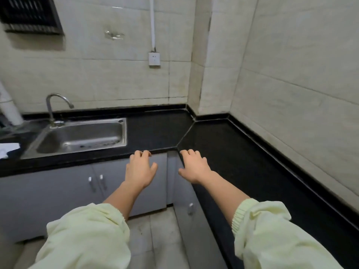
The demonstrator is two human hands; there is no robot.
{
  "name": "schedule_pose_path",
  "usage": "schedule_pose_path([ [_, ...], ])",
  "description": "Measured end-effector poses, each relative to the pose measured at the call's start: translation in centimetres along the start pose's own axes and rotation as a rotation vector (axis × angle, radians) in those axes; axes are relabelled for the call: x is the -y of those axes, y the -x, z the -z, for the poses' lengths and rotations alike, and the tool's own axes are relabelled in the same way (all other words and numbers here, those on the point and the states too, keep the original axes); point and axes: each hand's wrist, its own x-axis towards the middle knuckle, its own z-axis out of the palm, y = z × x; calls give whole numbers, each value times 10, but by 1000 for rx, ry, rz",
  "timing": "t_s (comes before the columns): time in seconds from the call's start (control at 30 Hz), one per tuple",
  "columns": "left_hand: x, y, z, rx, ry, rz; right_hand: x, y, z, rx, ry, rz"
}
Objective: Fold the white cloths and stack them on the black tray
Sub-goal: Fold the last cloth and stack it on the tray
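Note:
My left hand hangs in front of the black countertop, fingers loosely curled at its front edge, holding nothing. My right hand rests its fingers on the counter's edge near the corner seam, also empty. At the far left edge a piece of white cloth lies on the counter beside something dark; most of it is cut off by the frame. No black tray is in view.
A steel sink with a curved tap is set into the counter at left. Grey cabinet doors stand below. Tiled walls close the corner, with a socket on the back wall.

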Motion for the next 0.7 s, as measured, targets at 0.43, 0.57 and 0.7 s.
schedule_pose_path([
  [0.43, 143, -134, 36, -134, -4, 372, 130, -213, -41, 120, 22, 325],
  [0.57, 189, -161, 49, -135, -101, 373, 181, -257, -56, 137, 23, 387],
  [0.7, 253, -187, 63, -137, -152, 421, 242, -299, -82, 146, 6, 447],
])
